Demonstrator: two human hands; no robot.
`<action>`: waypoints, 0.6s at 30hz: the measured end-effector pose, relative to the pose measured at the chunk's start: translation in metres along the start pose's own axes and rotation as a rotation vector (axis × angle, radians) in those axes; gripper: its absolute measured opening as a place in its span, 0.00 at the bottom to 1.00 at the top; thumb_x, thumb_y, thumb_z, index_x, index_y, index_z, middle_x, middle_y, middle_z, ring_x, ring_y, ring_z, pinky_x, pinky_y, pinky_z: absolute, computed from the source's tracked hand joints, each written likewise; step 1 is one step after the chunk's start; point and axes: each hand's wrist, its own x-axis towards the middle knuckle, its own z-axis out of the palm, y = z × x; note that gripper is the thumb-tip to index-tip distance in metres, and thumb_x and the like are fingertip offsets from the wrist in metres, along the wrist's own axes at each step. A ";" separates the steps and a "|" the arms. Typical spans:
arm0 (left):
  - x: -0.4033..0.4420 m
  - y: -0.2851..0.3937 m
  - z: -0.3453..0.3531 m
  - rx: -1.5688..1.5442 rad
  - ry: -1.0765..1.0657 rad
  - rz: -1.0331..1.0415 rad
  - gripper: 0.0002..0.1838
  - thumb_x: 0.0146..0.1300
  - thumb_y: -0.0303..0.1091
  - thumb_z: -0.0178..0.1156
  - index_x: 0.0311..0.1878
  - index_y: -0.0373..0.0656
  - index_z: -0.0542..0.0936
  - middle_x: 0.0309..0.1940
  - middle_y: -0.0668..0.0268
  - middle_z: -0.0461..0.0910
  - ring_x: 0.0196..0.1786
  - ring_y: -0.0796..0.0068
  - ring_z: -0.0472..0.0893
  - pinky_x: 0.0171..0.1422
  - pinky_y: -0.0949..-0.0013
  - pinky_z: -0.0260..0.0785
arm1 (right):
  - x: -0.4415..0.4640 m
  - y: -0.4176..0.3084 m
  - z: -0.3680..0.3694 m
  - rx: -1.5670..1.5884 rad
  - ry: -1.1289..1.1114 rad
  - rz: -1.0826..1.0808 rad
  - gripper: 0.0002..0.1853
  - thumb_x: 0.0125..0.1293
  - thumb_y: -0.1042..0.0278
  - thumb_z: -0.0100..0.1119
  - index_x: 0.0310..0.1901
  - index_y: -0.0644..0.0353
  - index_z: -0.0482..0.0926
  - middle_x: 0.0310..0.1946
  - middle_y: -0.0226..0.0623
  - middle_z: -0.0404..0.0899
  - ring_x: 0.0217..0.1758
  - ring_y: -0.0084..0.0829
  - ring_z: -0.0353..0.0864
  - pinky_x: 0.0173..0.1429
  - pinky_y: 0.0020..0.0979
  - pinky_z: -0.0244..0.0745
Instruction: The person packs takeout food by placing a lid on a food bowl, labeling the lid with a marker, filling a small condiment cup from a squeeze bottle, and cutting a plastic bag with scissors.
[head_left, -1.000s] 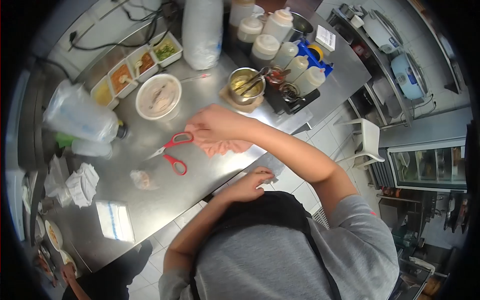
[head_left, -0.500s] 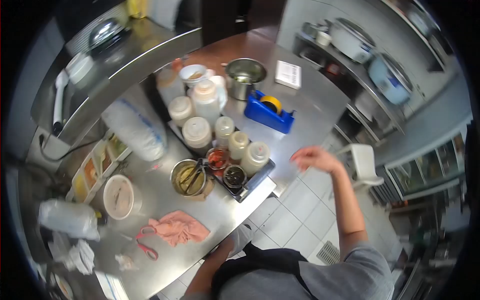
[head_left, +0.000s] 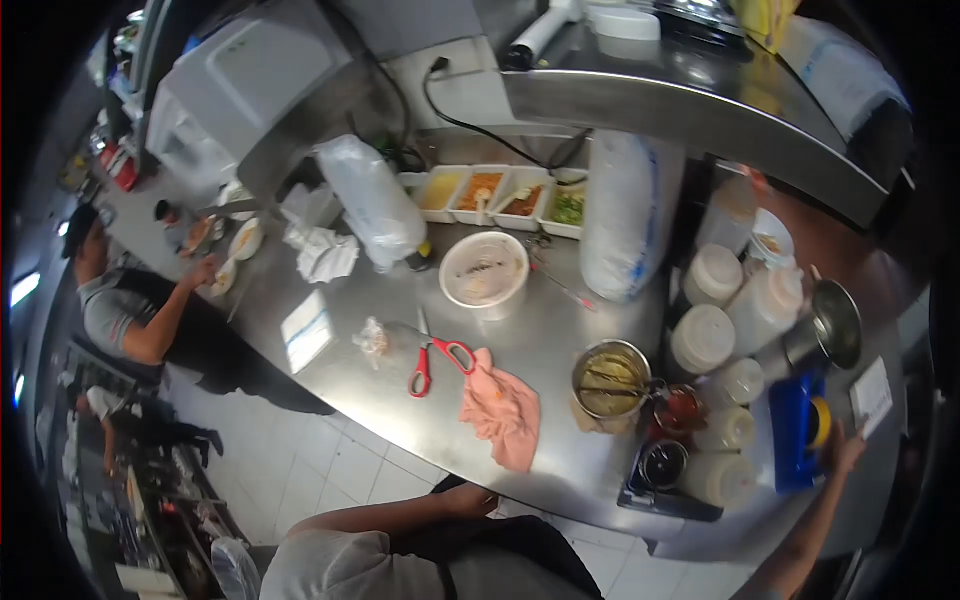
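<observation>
My right hand [head_left: 848, 452] is at the right side of the blue tape dispenser [head_left: 790, 440], close to its yellow tape roll [head_left: 819, 423]. Its fingers look stretched out, and nothing shows in them; whether they touch the dispenser I cannot tell. A white printed box [head_left: 872, 400] lies just beyond that hand. My left hand [head_left: 472, 501] hangs low in front of my body by the counter's front edge, its fingers too hidden to read. Nearest to it on the counter lie a crumpled pink cloth [head_left: 502, 412] and red-handled scissors [head_left: 430, 360].
Squeeze bottles [head_left: 703, 340] crowd a dark tray beside a metal pot with tongs [head_left: 610, 378]. Behind stand a white tub [head_left: 485, 272], topping containers [head_left: 500, 195] and plastic-wrapped bundles [head_left: 630, 220]. A steel shelf [head_left: 680, 105] overhangs the back. A co-worker [head_left: 140, 310] stands at the left.
My view has swung left, bringing co-workers into sight. My right hand has moved from beyond the counter's edge to beside the tape dispenser. My left hand has come into view.
</observation>
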 end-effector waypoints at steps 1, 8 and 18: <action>-0.006 -0.004 -0.004 -0.065 0.054 -0.060 0.16 0.58 0.24 0.50 0.50 0.37 0.75 0.41 0.49 0.77 0.42 0.51 0.79 0.48 0.57 0.72 | 0.010 -0.002 0.004 0.006 -0.010 0.053 0.43 0.57 0.38 0.60 0.71 0.44 0.55 0.52 0.66 0.71 0.52 0.60 0.73 0.58 0.45 0.68; -0.094 -0.084 -0.027 -0.100 0.116 -0.364 0.16 0.54 0.21 0.55 0.46 0.41 0.81 0.38 0.58 0.82 0.42 0.63 0.82 0.49 0.64 0.75 | 0.036 0.056 0.042 0.414 0.157 -0.179 0.31 0.56 0.44 0.60 0.61 0.43 0.66 0.49 0.43 0.71 0.45 0.50 0.74 0.49 0.46 0.67; -0.173 -0.132 -0.035 0.150 -0.106 -0.791 0.17 0.60 0.29 0.49 0.50 0.45 0.80 0.46 0.61 0.82 0.51 0.65 0.81 0.57 0.63 0.72 | -0.009 0.078 -0.033 0.353 0.432 -0.374 0.19 0.58 0.51 0.63 0.33 0.63 0.82 0.27 0.45 0.81 0.28 0.41 0.78 0.33 0.42 0.73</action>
